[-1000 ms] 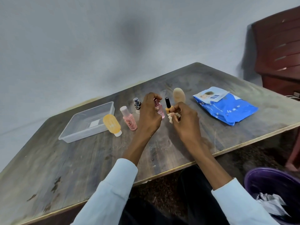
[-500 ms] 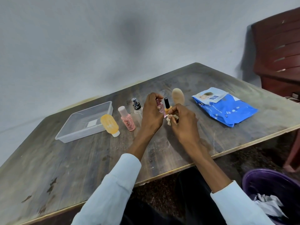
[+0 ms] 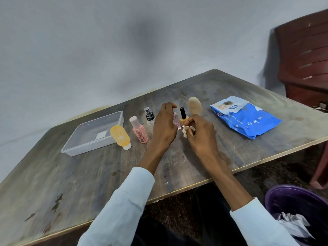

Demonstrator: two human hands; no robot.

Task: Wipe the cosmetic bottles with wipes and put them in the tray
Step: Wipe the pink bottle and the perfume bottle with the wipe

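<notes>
over the wooden worktop (image 3: 177, 167), the left hand (image 3: 164, 126) had its fingers curled round a small pink bottle (image 3: 176, 121); the right hand (image 3: 201, 133) pinched a crumpled wipe (image 3: 188, 130).

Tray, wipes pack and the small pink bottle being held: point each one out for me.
Tray (image 3: 71, 151): head view, on its near rim.
Wipes pack (image 3: 248, 121): head view, middle of the blue wrapper.
Small pink bottle (image 3: 177, 122): head view, on its body showing beside the left hand's fingers.
</notes>
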